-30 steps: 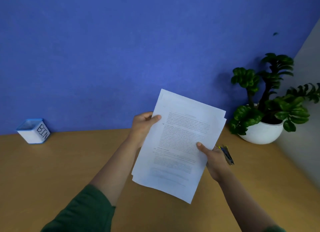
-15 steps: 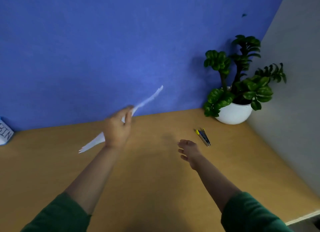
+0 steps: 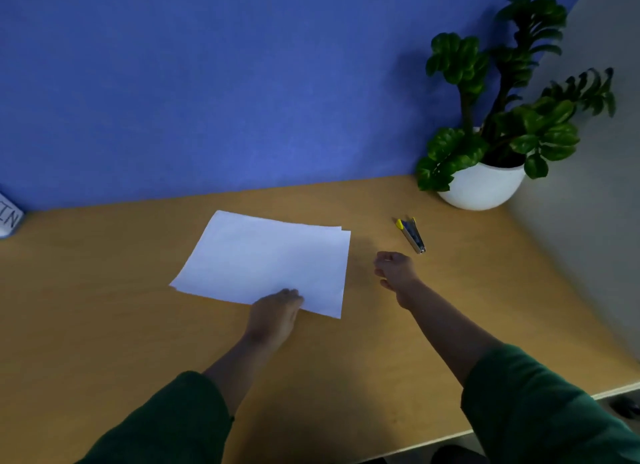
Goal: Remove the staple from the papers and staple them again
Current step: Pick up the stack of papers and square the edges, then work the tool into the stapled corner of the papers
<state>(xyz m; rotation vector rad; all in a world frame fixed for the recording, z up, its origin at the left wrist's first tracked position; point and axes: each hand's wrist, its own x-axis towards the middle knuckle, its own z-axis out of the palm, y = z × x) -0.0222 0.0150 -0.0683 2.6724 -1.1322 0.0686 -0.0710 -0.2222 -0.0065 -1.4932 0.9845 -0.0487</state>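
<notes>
Since the earlier frames, the papers (image 3: 266, 261) have been brought down from the air, where they were held edge-on by the left hand (image 3: 277, 313), and are now laid flat on the wooden desk (image 3: 104, 308). One stack of papers is seen, with at least two sheets told apart at the far right corner, where one edge is offset from the other. One stapler (image 3: 411, 234), one potted plant (image 3: 485, 183) and one white box (image 3: 8, 216) with lettering, cut off by the left edge, are counted. The long axis of the stack is set across the view from left to right, slightly skewed, and the blank side is turned up. The near edge of the stack is touched by the left hand, whose fingers are laid on it near the right corner; whether the sheet is pinched cannot be told. The right hand (image 3: 394, 269) is kept just beside the right edge of the papers, apart from them, with fingers loosely curled and nothing held. The stapler lies near that hand, just beyond it towards the plant, with its yellow end pointed away towards the blue wall (image 3: 242, 83).
</notes>
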